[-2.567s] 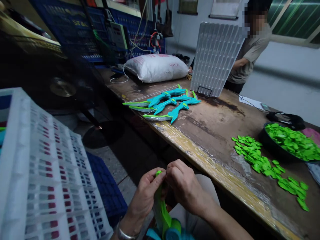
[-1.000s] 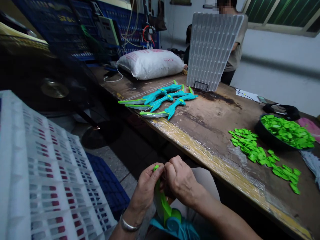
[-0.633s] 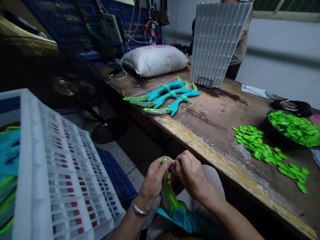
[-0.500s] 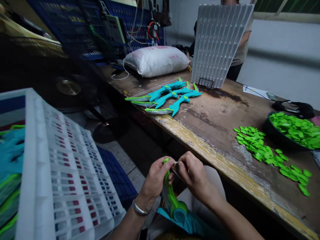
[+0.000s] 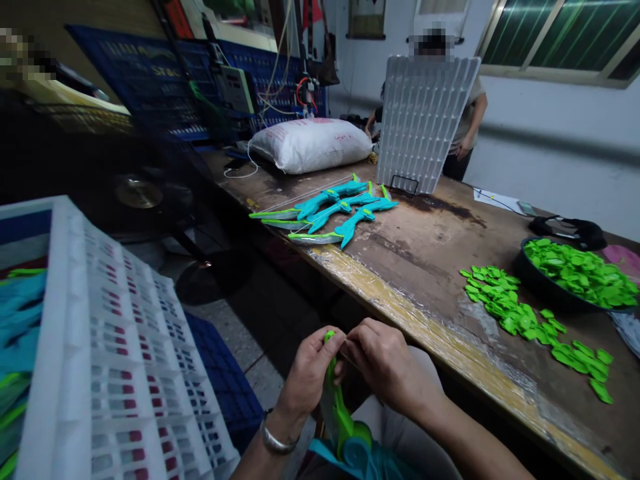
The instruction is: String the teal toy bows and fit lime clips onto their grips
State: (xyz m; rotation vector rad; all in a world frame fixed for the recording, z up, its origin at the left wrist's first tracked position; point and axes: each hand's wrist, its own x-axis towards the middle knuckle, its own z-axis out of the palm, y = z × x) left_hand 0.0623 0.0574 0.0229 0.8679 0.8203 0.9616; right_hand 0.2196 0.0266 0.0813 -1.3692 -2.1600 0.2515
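The right hand (image 5: 387, 365) has drawn closer to the left hand (image 5: 304, 377); the left grip pinches a bow (image 5: 345, 421) beside the worktop (image 5: 425, 233), the right, I think, its string (image 5: 353, 361).

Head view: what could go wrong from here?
The held bow could drop if the left hand loosens, being beside the table, not on it.
The three bows lie at the table's edge, so a knock might tip one off.
Loose green pieces outside the bowl might get brushed away.
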